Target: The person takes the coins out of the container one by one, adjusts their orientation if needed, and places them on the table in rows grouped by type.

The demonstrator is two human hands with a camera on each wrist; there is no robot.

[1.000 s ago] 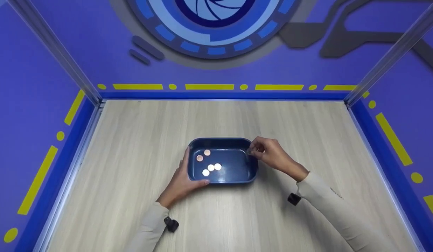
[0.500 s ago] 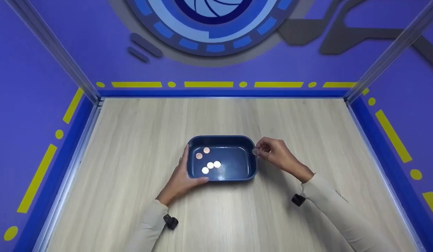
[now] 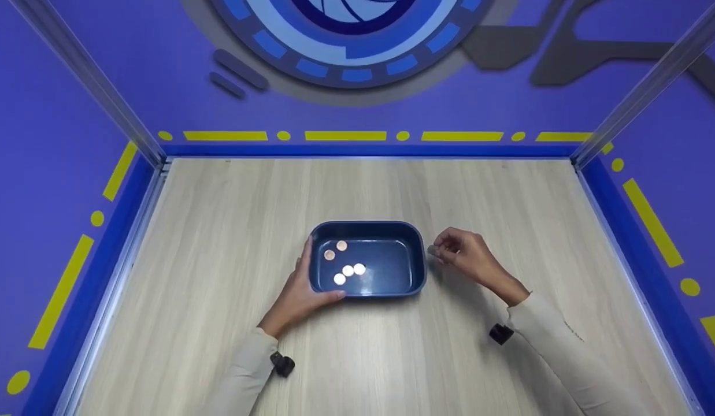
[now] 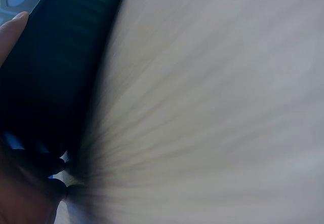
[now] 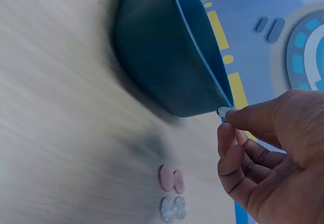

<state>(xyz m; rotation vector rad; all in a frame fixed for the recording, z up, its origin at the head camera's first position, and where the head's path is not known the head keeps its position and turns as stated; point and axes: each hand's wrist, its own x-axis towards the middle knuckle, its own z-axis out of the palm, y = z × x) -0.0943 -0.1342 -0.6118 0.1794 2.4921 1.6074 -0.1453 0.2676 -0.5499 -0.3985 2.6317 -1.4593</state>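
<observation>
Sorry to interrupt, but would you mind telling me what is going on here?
A person is working with coins and a dark blue tray on a wooden table. The left hand grips the tray's left end. The right hand pinches a silver coin just outside the right rim. Five coins lie in the tray. The right wrist view shows more coins on the table.

A pale wood-grain tabletop [image 3: 218, 260] sits inside a booth with purple walls [image 3: 56, 144]. Yellow dashes and dots [image 3: 345, 136] run along a blue band at the walls' foot, and metal posts [image 3: 91, 86] stand at the two far corners. A round blue emblem [image 3: 351, 40] with grey shapes beside it marks the back wall.
</observation>
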